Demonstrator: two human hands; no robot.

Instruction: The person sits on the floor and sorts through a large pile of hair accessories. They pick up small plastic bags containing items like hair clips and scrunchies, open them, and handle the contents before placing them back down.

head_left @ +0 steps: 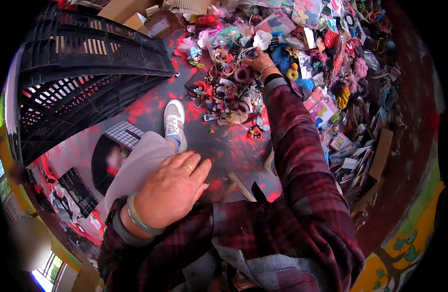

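Note:
My left hand (173,187) lies over my bent left knee, palm down, its fingers stretched and slightly apart, holding nothing. A gold ring and a pale green bangle are on it. My right arm reaches forward, and my right hand (259,62) is at the heap of hair accessories (241,87). Its fingers close round something small that I cannot make out. Near them are a white flower-shaped piece (262,40), several hair ties (220,56) and a brown fluffy scrunchie (242,74). A yellow scrunchie (292,74) lies just right of my wrist.
Black plastic crates (95,73) stand at the left. Cardboard boxes (163,24) are at the back. The large pile of packaged accessories (326,53) spreads along the right, with a box of flat packets (353,163) nearer me. My shoe (174,121) stands on the red-spotted floor (151,107).

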